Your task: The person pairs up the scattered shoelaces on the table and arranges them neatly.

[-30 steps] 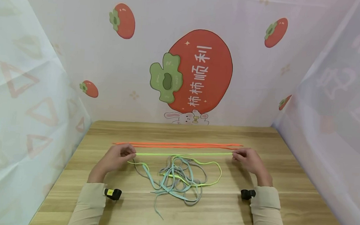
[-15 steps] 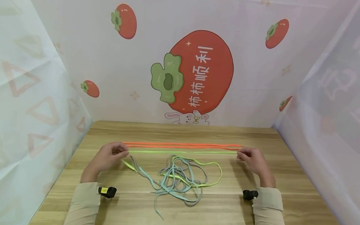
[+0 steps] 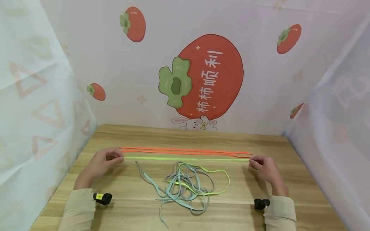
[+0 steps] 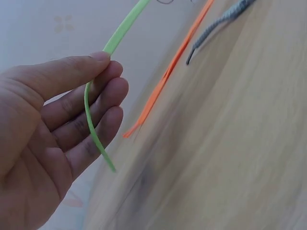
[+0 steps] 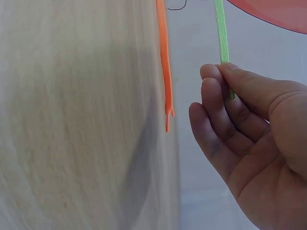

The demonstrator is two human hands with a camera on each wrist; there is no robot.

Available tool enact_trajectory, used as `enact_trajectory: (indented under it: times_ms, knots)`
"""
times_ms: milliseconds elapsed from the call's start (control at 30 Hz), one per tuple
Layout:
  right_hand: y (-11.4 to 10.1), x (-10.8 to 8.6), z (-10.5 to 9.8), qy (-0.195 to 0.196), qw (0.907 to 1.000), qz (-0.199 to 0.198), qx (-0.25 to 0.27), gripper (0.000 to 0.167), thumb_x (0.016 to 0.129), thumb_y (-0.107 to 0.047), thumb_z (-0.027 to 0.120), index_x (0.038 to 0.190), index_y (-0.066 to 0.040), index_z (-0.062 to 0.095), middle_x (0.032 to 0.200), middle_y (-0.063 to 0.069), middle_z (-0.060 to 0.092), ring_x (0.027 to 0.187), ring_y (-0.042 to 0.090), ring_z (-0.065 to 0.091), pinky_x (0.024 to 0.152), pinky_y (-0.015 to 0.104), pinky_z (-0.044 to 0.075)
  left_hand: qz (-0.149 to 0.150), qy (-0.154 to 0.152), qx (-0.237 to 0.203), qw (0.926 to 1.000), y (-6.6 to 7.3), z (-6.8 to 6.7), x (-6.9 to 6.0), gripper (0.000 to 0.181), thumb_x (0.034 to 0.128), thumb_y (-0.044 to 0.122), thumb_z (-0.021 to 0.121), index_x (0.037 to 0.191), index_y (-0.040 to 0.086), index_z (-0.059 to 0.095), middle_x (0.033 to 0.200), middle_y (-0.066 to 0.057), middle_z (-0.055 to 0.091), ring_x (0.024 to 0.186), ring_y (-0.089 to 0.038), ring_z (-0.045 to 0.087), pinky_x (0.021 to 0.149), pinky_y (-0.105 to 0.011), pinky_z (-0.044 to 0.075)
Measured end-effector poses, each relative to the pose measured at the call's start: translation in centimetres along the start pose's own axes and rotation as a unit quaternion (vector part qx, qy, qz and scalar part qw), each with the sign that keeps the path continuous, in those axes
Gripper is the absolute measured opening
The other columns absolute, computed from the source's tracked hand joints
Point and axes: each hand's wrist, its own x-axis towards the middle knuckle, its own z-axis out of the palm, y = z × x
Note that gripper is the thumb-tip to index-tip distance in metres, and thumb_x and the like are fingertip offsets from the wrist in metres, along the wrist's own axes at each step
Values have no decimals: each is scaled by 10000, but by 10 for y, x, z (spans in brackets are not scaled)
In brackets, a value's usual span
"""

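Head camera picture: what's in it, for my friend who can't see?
A person's left hand and right hand hold a green lace straight over a wooden table. Straight orange laces lie behind it, and a tangle of colorful laces lies in front. Red fruit drawings decorate the backdrop.

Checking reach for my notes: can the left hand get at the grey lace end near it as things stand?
Probably yes: the grey end lies uncovered near the left hand. That hand pinches the stretched green lace, though, so it would likely have to let go first.
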Motion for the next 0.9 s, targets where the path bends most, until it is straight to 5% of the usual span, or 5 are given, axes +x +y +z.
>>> enact_trajectory:
  times_ms: [133,367,533,900]
  knots:
    - [1,10,-6,-108,9998,-77,-124,251,1072,-140,631,1171,58,749,1006,141,797,911,167,735,782,249,557,40,-70,61,9999,-5,-10,1,240,1040,284,701,1134,65,732,1095,-136,759,954,-113,709,814,-219,556]
    - [-1,21,-10,-517,9986,-16,-132,254,1073,-129,622,1141,83,744,998,192,787,916,257,745,755,281,566,120,-200,439,9988,-14,-24,12,232,1047,281,690,1118,66,741,1026,-101,770,909,-79,703,810,-228,553]
    - [1,25,-12,-738,9967,-98,-328,219,1064,-109,631,1089,69,758,975,194,785,872,242,735,755,314,560,-55,-285,715,9970,-16,-32,18,207,1053,272,681,1106,81,744,1015,-81,768,926,-121,692,825,-250,546]
    - [8,34,-14,-958,9916,116,-865,182,1033,-144,684,1017,7,784,909,115,772,795,158,670,753,343,547,-294,-365,1095,9929,-23,-30,36,104,1019,178,714,1005,87,762,928,-56,764,847,-133,670,763,-319,533]
